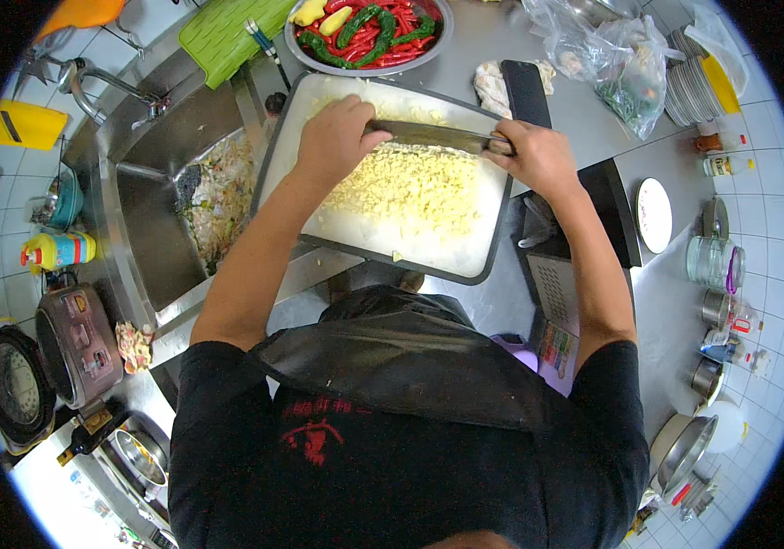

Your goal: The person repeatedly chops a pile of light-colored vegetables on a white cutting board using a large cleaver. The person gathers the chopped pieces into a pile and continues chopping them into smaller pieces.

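Note:
A broad-bladed kitchen knife [433, 136] lies crosswise over a white cutting board [426, 255] with a dark rim. My right hand [532, 152] is closed round its handle. At the other end, my left hand [339, 132] pinches the blade's tip between thumb and fingers. Chopped pale-yellow pieces [412, 189], perhaps garlic or ginger, spread below the blade on my side, and smaller bits lie beyond it. Whether the edge touches the board cannot be told.
Left of the board is a steel sink [152, 226] holding food scraps [220, 199]. Behind stands a metal bowl [368, 68] of red and green peppers. A phone [526, 92] rests on a cloth [493, 86] at the back right, near plastic bags [632, 89] and stacked plates [694, 96].

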Available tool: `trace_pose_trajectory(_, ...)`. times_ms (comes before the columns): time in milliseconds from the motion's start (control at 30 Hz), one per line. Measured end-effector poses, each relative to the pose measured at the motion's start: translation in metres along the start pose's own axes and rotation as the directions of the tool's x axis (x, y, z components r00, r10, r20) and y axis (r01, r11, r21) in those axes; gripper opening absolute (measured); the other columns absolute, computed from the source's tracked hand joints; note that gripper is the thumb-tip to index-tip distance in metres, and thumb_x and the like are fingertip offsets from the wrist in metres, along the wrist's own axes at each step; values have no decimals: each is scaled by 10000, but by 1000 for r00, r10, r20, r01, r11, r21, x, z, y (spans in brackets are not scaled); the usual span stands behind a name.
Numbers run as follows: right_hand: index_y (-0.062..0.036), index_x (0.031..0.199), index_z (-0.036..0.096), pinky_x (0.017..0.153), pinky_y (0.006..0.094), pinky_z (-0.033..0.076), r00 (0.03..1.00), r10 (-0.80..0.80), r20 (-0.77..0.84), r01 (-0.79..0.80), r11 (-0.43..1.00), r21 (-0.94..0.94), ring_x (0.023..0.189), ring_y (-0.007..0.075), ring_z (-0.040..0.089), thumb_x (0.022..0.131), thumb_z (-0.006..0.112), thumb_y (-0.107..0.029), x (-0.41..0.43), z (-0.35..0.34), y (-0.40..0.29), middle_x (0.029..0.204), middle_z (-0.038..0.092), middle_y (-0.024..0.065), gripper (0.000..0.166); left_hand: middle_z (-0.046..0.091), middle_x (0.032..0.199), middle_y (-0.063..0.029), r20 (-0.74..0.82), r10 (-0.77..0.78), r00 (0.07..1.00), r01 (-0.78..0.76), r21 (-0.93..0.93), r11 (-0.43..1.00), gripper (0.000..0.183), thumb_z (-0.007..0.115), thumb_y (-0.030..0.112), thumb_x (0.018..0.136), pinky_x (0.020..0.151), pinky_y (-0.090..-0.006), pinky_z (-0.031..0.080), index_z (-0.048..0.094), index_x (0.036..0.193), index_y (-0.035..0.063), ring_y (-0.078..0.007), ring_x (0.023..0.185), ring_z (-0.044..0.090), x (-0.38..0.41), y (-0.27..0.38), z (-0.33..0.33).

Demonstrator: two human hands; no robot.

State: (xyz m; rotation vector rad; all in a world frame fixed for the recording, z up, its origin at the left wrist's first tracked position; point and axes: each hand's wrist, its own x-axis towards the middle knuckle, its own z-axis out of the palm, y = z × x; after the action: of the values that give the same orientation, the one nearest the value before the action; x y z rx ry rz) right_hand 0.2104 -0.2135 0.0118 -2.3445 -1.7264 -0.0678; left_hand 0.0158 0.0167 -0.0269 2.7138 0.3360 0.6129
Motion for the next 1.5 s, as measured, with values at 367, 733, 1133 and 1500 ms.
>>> trace_pose_trajectory(367,-47,918,615,610,376,468,901,430,64,-434,887,156,656,309,607,743,768,-373,-34,-21,-25,719,626,152,400,424,1397,-63,251,552,796,-531,-150,834,765,685,594,663,1111,-611,125,528,1310,219,-278,1376,273,-85,62,16)
trace_pose_trajectory(733,-59,913,646,619,382,497,875,464,139,-484,828,282,681,308,651,719,775,-383,-62,-22,-38,735,650,150,398,583,1185,-87,-68,186,980,-187,-2,982,377,643,351,851,992,-496,350,616,1134,103,-268,1191,465,-42,-17,-3)
trace_pose_trajectory(1133,-78,895,653,687,440,503,837,204,507,-342,920,193,797,357,645,710,740,-479,-44,14,-72,786,661,165,451,674,971,-95,-12,-358,934,318,-434,843,267,597,250,911,763,-314,493,631,1065,35,-195,830,634,-45,-53,-41)
trace_pose_trajectory(1500,-114,818,630,548,372,504,966,250,-69,-244,967,78,636,276,645,710,751,-444,-103,42,-64,710,641,92,369,596,893,-81,436,280,855,-341,66,938,329,734,282,682,767,-408,457,604,917,91,-283,879,588,-23,47,-48)
